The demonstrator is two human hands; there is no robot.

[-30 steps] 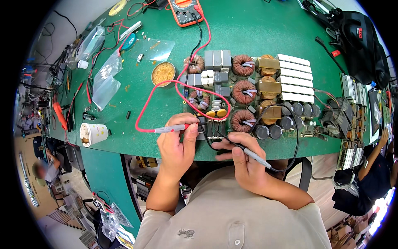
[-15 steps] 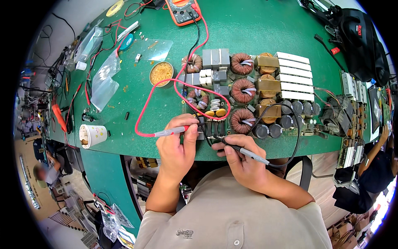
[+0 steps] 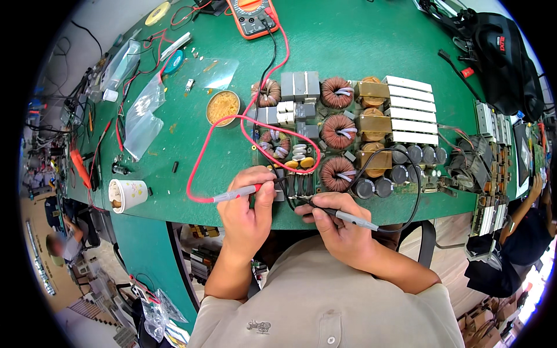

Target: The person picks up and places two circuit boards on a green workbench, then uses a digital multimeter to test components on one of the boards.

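Observation:
Between the fingers of my left hand (image 3: 246, 211) is a red test probe (image 3: 235, 193) with a grey grip, its tip end at the near left part of the circuit board (image 3: 324, 194). My right hand (image 3: 342, 223) pinches a black test probe (image 3: 348, 218) with a grey section; it points left toward the board's near edge. Whether either tip touches metal I cannot tell. Copper toroid coils (image 3: 337, 132), yellow-brown transformers (image 3: 371, 123), white heat sinks (image 3: 412, 107) and round capacitors (image 3: 364, 187) crowd the board. Red and black leads run up to an orange multimeter (image 3: 253, 17).
Left of the board stand a round tin of amber solid (image 3: 223, 108) and a patterned paper cup (image 3: 128, 195). Clear plastic bags (image 3: 143, 124) lie on the green table (image 3: 191, 148). More boards and a black bag (image 3: 502, 64) sit at right. Another person's arm (image 3: 525, 211) shows far right.
The view has shifted slightly. Both hands stay at the board's near edge with the probes; my left hand sits a little lower, and the red probe with it.

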